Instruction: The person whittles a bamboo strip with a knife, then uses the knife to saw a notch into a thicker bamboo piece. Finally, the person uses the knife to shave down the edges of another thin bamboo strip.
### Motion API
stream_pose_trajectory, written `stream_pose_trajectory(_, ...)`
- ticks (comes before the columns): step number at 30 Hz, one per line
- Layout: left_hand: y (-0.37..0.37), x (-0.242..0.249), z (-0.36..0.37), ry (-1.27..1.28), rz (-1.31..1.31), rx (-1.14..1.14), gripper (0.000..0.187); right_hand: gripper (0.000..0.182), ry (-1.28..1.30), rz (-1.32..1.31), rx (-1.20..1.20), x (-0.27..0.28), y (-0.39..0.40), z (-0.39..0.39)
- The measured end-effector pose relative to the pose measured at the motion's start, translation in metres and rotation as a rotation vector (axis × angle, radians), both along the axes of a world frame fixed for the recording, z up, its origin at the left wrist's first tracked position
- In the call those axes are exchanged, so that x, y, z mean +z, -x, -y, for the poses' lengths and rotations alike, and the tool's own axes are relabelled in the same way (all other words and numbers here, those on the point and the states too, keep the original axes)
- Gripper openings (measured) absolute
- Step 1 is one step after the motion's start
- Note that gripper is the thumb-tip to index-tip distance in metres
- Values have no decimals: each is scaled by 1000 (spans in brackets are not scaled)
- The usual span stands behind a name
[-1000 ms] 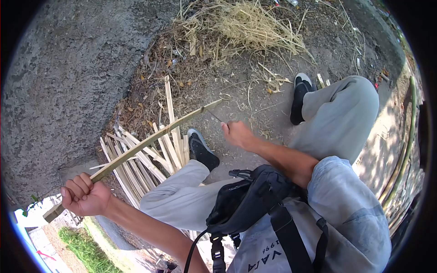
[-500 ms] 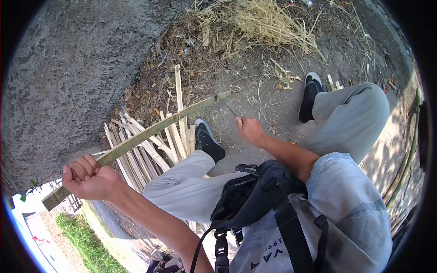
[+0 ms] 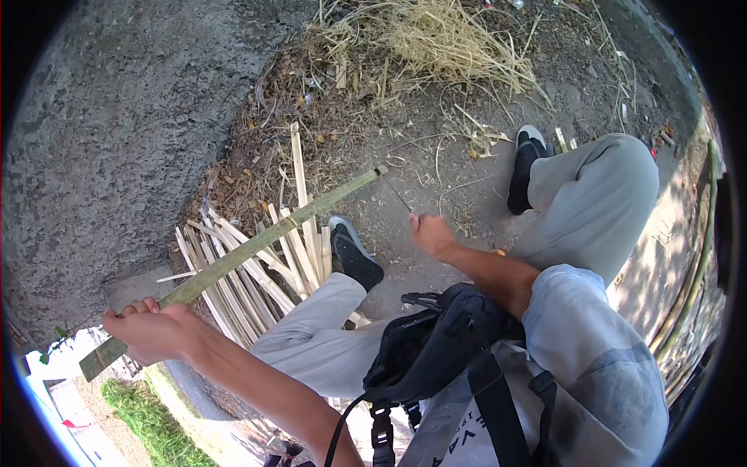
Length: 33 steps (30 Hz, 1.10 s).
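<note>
A long greenish bamboo strip runs slantwise across the view. My left hand is wrapped around it near its lower-left end, and a short piece sticks out beyond the fist. Closed around a knife is my right hand, which hides the handle. The thin dark knife blade points up and left, and its tip meets or lies very near the strip's far end; contact is hard to make out.
Pale split strips lie piled beside my left shoe. A heap of straw-like shavings sits at the top. Rough grey concrete fills the left side. Long poles lie at the right, and a black bag hangs at my waist.
My left hand has rolled over, turning the strip so more of its green face shows. The strip's far end has shifted slightly left and down. The right hand has moved slightly down and right.
</note>
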<state>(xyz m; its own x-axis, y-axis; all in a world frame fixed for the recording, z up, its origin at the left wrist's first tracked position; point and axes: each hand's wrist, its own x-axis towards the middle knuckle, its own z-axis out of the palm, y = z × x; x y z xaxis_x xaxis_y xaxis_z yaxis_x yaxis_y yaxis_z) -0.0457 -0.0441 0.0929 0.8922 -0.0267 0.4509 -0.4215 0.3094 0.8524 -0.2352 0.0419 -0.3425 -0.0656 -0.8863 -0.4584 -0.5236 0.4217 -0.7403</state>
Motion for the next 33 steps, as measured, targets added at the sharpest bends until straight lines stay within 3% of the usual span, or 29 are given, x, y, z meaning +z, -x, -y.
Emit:
stream_pose_trajectory(3, -4, -3, 4, -18, 48, 31, 23, 49, 117, 64, 135, 54, -18, 3)
stream_pose_trajectory(9, -8, 0, 4, -53, -15, 62, 23, 47, 1, 24, 35, 16, 1, 10)
stream_pose_trajectory(12, -4, -3, 3, -12, 40, 19, 23, 49, 120, 72, 145, 51, -14, -1)
stream_pose_trajectory(18, 4, -1, -4, -36, 19, -28, 23, 46, -19, 58, -15, 35, -17, 10)
stream_pose_trajectory(24, 16, 4, 0, -65, 19, -50, 21, 42, 527, 414, 350, 149, -42, 0)
stream_pose_trajectory(27, 28, 4, -5, -81, 25, -62, 22, 38, 394, 315, 172, 154, -45, 1)
stream_pose_trajectory(29, 34, 7, -6, -61, 14, -46, 24, 36, 177, 210, 121, 102, -33, 4)
stream_pose_trajectory(30, 33, 7, -7, -51, 13, -40, 25, 35, 70, 159, 89, 104, -26, 11)
stream_pose_trajectory(33, 33, 6, -9, -60, 16, -27, 27, 38, 229, 207, 148, 125, -24, -13)
